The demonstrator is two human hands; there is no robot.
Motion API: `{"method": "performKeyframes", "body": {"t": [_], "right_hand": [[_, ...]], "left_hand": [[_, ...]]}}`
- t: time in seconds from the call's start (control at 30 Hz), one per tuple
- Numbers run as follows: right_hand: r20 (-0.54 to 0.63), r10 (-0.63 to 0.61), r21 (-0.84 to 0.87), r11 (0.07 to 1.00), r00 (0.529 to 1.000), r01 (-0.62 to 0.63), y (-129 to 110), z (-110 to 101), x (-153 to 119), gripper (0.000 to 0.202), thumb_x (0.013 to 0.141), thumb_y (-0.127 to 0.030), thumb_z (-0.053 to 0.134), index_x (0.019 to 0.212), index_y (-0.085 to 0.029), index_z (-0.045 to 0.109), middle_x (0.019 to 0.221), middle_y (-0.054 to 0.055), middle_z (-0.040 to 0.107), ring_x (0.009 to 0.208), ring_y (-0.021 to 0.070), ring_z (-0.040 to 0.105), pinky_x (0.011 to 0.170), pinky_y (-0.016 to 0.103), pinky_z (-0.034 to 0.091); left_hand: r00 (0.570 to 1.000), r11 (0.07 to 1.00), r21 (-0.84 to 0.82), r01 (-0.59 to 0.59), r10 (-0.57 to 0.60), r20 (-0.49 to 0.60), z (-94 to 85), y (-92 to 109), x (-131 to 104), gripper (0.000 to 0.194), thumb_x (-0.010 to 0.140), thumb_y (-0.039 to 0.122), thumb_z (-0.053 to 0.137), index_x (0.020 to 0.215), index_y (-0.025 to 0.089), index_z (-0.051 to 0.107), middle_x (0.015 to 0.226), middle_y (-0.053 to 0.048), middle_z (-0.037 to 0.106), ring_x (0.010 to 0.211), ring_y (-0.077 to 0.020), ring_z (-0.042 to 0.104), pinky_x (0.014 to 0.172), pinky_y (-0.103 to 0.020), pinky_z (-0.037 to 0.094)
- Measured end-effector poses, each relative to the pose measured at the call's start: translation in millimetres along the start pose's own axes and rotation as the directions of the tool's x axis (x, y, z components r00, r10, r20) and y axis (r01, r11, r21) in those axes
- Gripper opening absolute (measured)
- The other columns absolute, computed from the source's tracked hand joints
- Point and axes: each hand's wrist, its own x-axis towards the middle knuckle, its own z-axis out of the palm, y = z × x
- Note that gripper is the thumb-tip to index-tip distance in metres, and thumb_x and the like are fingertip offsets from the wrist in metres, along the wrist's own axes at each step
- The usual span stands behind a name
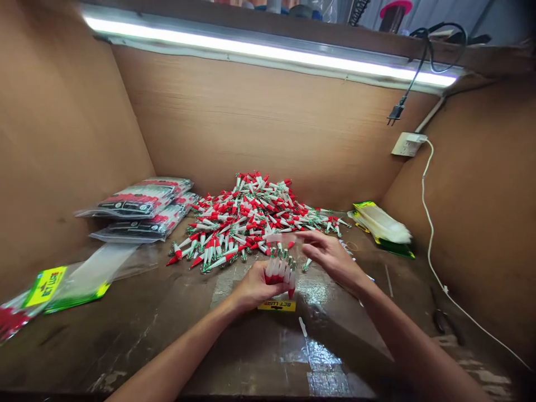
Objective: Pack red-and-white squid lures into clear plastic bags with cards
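My left hand (255, 287) is closed round a clear bag of several red-and-white lures (280, 273), their green hooks upward. The bag's yellow label (282, 306) hangs upside down below the fingers. At the bag's upper edge, my right hand (324, 251) has its thumb and index finger close to a clear flap (281, 238); whether they pinch it is hard to see. Just behind both hands lies a big heap of red-and-white lures (251, 212).
Filled bags (138, 204) are stacked at left, beside yellow-labelled packets (79, 285). Packaging sleeves (383, 223) lie at right. Pliers (444, 321) and a white cable (431, 240) are at far right. A plug (396, 111) hangs above.
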Motion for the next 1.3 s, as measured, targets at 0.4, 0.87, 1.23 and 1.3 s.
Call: {"method": "performKeyframes", "body": {"t": [0.4,0.87,1.23,1.3], "right_hand": [[-0.045,-0.053,-0.014,0.999,0.998,0.052,-28.5,16.9,42.9,0.035,0.092,-0.043,0.063,0.070,-0.016,0.065,0.064,0.000,0.063,0.058,0.0119,0.053,0.055,0.024,0.037],[-0.042,-0.207,-0.122,0.972,0.977,0.201,6.1,9.1,3.6,0.014,0.093,-0.031,0.064,0.103,-0.025,0.072,0.132,0.010,0.058,0.122,0.0261,0.057,0.093,0.040,0.052],[0.068,-0.226,-0.042,0.972,0.972,0.229,5.3,5.7,-3.5,0.012,0.094,-0.021,0.063,0.084,-0.023,0.069,0.129,0.008,0.061,0.123,0.0251,0.057,0.094,0.040,0.051],[0.100,-0.233,-0.017,0.972,0.967,0.236,4.9,6.7,-4.2,0.011,0.094,-0.021,0.062,0.087,-0.024,0.070,0.133,0.008,0.059,0.129,0.0250,0.053,0.102,0.042,0.047]], "left_hand": [[0.985,0.994,0.003,0.105,-0.104,0.134,-13.8,10.9,-4.1,0.037,0.078,0.040,0.083,0.102,0.013,0.074,0.101,-0.011,0.074,0.095,-0.0253,0.068,0.087,-0.035,0.051],[0.974,0.972,0.058,0.227,-0.227,-0.003,-14.1,-10.7,-8.8,0.037,0.077,0.045,0.082,0.089,0.011,0.073,0.081,-0.007,0.074,0.065,-0.0152,0.064,0.061,-0.024,0.046],[0.974,0.972,0.050,0.227,-0.228,0.003,-10.5,-11.8,-7.1,0.040,0.078,0.047,0.081,0.095,0.013,0.069,0.084,-0.006,0.075,0.069,-0.0181,0.067,0.063,-0.025,0.049],[0.974,0.972,0.057,0.227,-0.226,-0.014,-10.5,-11.6,-7.6,0.039,0.080,0.047,0.079,0.094,0.012,0.069,0.084,-0.007,0.075,0.069,-0.0188,0.068,0.063,-0.026,0.050]]}}
